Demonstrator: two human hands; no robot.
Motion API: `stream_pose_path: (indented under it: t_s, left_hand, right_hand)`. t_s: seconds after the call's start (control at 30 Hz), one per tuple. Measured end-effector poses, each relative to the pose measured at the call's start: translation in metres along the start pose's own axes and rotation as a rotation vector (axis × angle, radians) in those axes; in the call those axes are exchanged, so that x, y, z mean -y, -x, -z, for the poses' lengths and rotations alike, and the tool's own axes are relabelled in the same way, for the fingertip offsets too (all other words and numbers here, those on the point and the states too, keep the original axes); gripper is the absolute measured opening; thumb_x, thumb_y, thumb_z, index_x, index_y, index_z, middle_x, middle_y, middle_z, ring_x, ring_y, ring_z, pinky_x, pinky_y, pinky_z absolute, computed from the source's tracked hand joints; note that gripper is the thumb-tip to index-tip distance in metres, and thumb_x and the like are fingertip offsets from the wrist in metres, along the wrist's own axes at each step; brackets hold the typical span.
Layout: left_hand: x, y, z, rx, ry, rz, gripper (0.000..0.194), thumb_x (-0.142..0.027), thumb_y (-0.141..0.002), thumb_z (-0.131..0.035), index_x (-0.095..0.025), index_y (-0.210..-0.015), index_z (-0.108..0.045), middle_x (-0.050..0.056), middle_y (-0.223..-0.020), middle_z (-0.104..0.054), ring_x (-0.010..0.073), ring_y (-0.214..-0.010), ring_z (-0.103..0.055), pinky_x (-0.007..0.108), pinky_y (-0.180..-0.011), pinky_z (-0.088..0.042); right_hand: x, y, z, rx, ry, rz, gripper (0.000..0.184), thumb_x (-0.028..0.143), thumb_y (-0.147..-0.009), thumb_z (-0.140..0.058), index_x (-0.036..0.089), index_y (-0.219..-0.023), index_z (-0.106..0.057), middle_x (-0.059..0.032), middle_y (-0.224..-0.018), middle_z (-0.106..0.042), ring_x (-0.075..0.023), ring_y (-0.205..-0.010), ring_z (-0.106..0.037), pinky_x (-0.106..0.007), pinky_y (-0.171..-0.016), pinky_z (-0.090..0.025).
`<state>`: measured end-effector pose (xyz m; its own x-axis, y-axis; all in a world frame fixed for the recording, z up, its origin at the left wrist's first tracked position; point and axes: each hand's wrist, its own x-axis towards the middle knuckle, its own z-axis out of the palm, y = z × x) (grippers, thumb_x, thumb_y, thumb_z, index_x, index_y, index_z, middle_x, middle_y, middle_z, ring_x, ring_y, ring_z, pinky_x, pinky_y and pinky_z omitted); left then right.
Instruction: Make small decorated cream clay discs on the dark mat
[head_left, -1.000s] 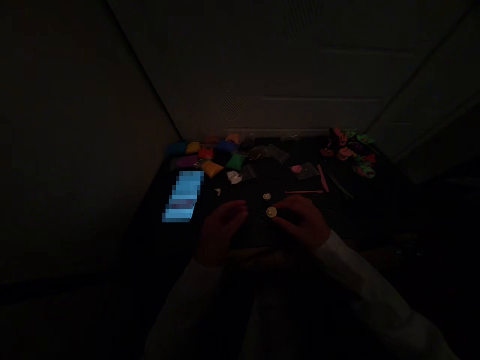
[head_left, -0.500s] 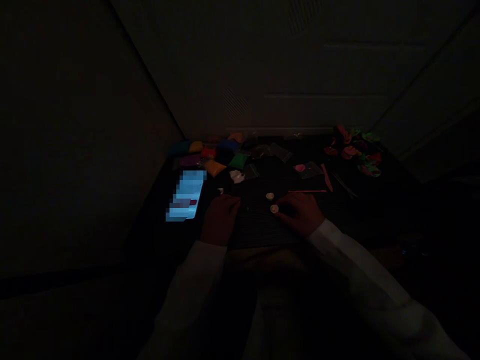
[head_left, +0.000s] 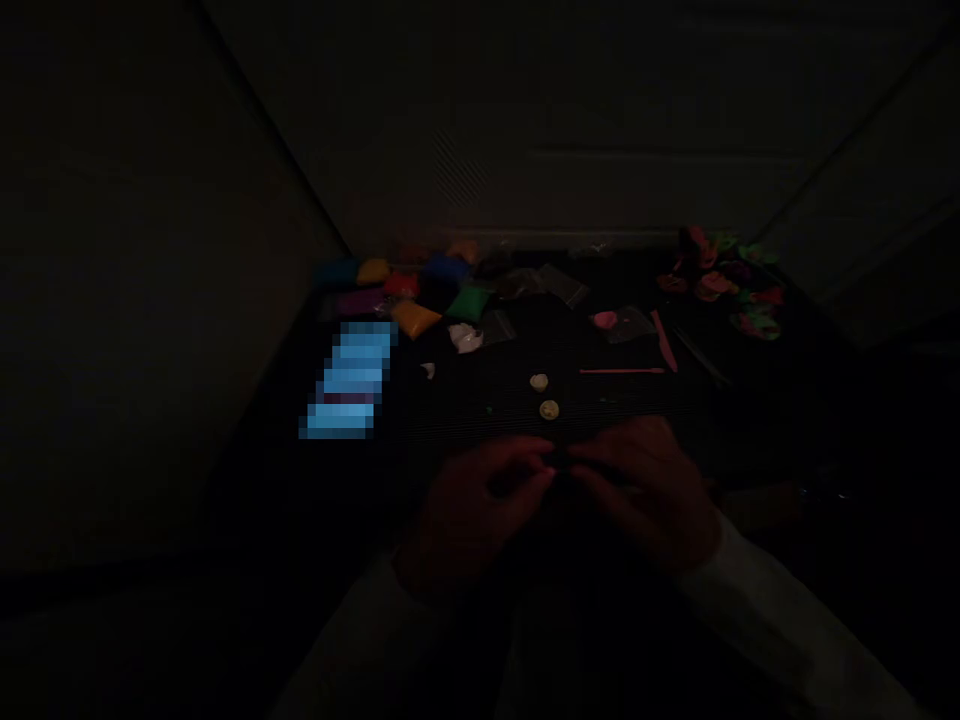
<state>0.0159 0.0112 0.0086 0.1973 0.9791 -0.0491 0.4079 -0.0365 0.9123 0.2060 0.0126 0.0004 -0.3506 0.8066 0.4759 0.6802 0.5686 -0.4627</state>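
Note:
In dim light my left hand [head_left: 472, 515] and my right hand [head_left: 649, 490] meet fingertip to fingertip near the table's front edge. Thumb and index finger of each hand come close together; anything between them is too small and dark to make out. Just beyond the fingertips lie two small pale round pieces, a cup-like one [head_left: 539, 382] and a flatter disc [head_left: 549, 410]. A tiny green bit [head_left: 490, 410] rests to their left. Behind my right hand lies a thin pink stick tool [head_left: 622, 371], with a pink plastic knife [head_left: 664, 342] beside it.
A lit phone [head_left: 349, 380] lies at the left. Several coloured soft packets [head_left: 416, 319] crowd the back left, near an opened white packet [head_left: 466, 338]. A clear bag with a pink lump [head_left: 604, 320] sits centre right. Colourful shaped pieces [head_left: 712, 285] are heaped at the back right.
My right hand has left the pale disc and drawn back toward me. My left hand has moved right and nearer to meet it. The view has shifted slightly.

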Motion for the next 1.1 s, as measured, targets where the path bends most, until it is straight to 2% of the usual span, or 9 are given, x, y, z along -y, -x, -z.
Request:
stream_pose_path:
  t_s: [0.17,0.4,0.53,0.67,0.77,0.97,1.1]
  left_hand:
    - [0.000,0.005,-0.012,0.015,0.136,0.103,0.023,-0.023,-0.068,-0.066,-0.029,-0.090,-0.064,-0.005,-0.077,-0.069,0.0124,-0.070,-0.063,0.019,-0.063,-0.047]
    - [0.011,0.000,0.000,-0.014,0.068,0.248,0.023,-0.026,-0.064,-0.069,-0.034,-0.086,-0.066,-0.005,-0.082,-0.069,0.0154,-0.074,-0.063,0.020,-0.062,-0.049]
    - [0.016,0.000,0.004,-0.009,0.136,0.344,0.026,-0.024,-0.062,-0.069,-0.034,-0.086,-0.068,-0.002,-0.080,-0.068,0.0178,-0.069,-0.062,0.024,-0.059,-0.051]
    - [0.014,-0.007,0.007,-0.020,0.225,0.314,0.031,-0.021,-0.059,-0.069,-0.039,-0.084,-0.068,-0.004,-0.071,-0.068,0.0185,-0.062,-0.061,0.027,-0.053,-0.049]
    - [0.010,-0.014,0.011,-0.003,0.230,0.313,0.032,-0.021,-0.058,-0.070,-0.040,-0.084,-0.068,-0.003,-0.072,-0.069,0.0204,-0.064,-0.061,0.029,-0.055,-0.049]
    - [0.011,-0.015,0.010,0.043,0.243,0.352,0.020,-0.025,-0.061,-0.069,-0.035,-0.078,-0.069,-0.002,-0.071,-0.069,0.0195,-0.064,-0.062,0.026,-0.052,-0.049]
    - [0.015,-0.013,0.010,-0.012,0.155,0.378,0.012,-0.031,-0.064,-0.068,-0.032,-0.076,-0.066,-0.003,-0.071,-0.069,0.0162,-0.062,-0.064,0.021,-0.050,-0.050]
  right_hand:
    - [0.011,0.007,0.001,0.062,-0.069,-0.026,0.017,0.018,-0.076,-0.058,0.024,-0.091,-0.063,-0.0007,-0.080,-0.067,-0.0169,-0.076,-0.058,-0.040,-0.075,-0.039]
    - [0.006,-0.013,0.001,0.180,-0.114,-0.037,0.016,0.019,-0.076,-0.057,0.025,-0.090,-0.062,0.0007,-0.076,-0.068,-0.0176,-0.068,-0.058,-0.039,-0.066,-0.038]
    - [0.008,-0.022,-0.003,0.154,-0.131,-0.071,0.019,0.019,-0.078,-0.054,0.030,-0.091,-0.062,0.0038,-0.069,-0.068,-0.0161,-0.059,-0.057,-0.038,-0.061,-0.037]
    - [0.008,-0.022,-0.007,0.144,-0.123,-0.090,0.019,0.023,-0.082,-0.050,0.033,-0.093,-0.062,0.0047,-0.070,-0.068,-0.0159,-0.060,-0.058,-0.038,-0.060,-0.036]
    - [0.006,-0.019,-0.011,0.141,-0.129,-0.113,0.019,0.024,-0.080,-0.053,0.035,-0.093,-0.061,0.0064,-0.068,-0.068,-0.0149,-0.057,-0.057,-0.037,-0.059,-0.038]
    - [0.005,-0.019,-0.013,0.111,-0.184,-0.133,0.014,0.020,-0.078,-0.054,0.032,-0.081,-0.060,0.0064,-0.063,-0.065,-0.0134,-0.053,-0.056,-0.036,-0.060,-0.042]
    - [0.007,-0.025,-0.008,0.089,-0.306,-0.208,0.014,0.015,-0.074,-0.055,0.029,-0.077,-0.057,0.0045,-0.062,-0.063,-0.0141,-0.055,-0.056,-0.036,-0.063,-0.044]
